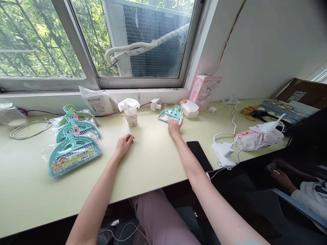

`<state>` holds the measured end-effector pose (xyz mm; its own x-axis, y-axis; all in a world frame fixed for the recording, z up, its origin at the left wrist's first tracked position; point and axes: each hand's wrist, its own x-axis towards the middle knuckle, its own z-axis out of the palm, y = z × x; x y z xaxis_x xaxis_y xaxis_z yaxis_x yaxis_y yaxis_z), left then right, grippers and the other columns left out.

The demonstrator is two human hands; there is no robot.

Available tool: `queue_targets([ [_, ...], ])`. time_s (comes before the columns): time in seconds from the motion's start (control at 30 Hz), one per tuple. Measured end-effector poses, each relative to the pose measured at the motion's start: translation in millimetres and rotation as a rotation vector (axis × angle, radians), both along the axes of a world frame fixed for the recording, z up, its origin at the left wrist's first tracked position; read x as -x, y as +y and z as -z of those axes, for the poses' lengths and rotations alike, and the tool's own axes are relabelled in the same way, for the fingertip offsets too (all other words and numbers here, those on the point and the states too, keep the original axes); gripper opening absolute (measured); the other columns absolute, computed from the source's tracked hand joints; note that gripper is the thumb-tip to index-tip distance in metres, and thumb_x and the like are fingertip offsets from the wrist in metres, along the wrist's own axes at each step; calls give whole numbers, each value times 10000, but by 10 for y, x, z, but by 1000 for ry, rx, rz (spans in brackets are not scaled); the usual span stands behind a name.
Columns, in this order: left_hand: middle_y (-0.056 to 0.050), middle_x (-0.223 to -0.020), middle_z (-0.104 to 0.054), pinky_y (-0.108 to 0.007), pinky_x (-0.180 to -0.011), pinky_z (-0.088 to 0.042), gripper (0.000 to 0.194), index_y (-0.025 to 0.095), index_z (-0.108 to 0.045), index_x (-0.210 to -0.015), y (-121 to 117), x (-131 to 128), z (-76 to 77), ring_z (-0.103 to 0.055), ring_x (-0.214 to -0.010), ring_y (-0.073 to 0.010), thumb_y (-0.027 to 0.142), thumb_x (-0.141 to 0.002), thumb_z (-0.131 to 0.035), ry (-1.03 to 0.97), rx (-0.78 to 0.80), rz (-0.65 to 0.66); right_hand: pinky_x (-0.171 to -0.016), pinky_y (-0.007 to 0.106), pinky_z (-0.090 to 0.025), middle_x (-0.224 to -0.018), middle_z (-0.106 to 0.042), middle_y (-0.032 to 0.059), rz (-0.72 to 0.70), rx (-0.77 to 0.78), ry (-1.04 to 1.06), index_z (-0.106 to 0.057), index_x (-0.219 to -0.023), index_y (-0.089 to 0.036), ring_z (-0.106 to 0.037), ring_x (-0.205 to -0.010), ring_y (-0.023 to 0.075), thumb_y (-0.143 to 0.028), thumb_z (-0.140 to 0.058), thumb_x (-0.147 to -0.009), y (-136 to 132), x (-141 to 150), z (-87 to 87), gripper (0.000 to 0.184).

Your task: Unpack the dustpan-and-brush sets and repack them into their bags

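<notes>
At the back of the table lies a teal dustpan and brush set [170, 112] in clear wrapping. My right hand [174, 127] reaches forward to its front edge, fingers bent over the edge; the fingertips are partly hidden. My left hand [124, 145] rests on the tabletop with its fingers curled together and nothing visible in them. To its left, several wrapped dustpan and brush sets [75, 151] lie overlapping in a row, mostly teal, with a green one at the back. A lidded plastic cup [131, 116] stands beyond my left hand.
A black phone [199, 156] lies right of my right forearm, beside a white power strip [222, 155] with cables. Tissues [190, 109] and a pink box [205, 92] stand at the back. Coiled cable [30, 130] lies far left. Another person's hand [279, 175] shows at right.
</notes>
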<state>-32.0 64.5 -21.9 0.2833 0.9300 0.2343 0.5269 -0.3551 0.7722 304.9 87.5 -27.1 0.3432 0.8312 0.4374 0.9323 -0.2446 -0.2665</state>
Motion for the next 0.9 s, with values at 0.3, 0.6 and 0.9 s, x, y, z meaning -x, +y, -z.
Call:
queue_targets([
  [0.3,-35,-737,-675,-318,-742,-476,311,213,-634,-836,10,20,22,-637,-708,-205,461,-870,-450,-29,4,18,-1080,589,-317,-1512,-408,193,28,98,47,-489,-1405,-175,-316,-1392,356,-292,-504,-948,-257,184,-4,472],
  [0.6,-42,-737,-675,-313,-728,-506,310,203,-637,-820,13,4,-17,-639,-699,-195,461,-860,-468,-92,32,29,-1050,391,-402,-1227,-637,145,-187,4,247,-688,-1170,-132,-500,-1193,266,-129,-565,-876,-349,247,42,318],
  [0.9,-52,-751,-684,-296,-698,-503,328,190,-647,-826,-12,27,-46,-627,-676,-180,477,-847,-489,-119,29,3,-1005,364,-433,-1489,-324,236,227,-345,624,-416,-1429,-125,-481,-1274,293,-156,-709,-746,-405,351,17,743],
])
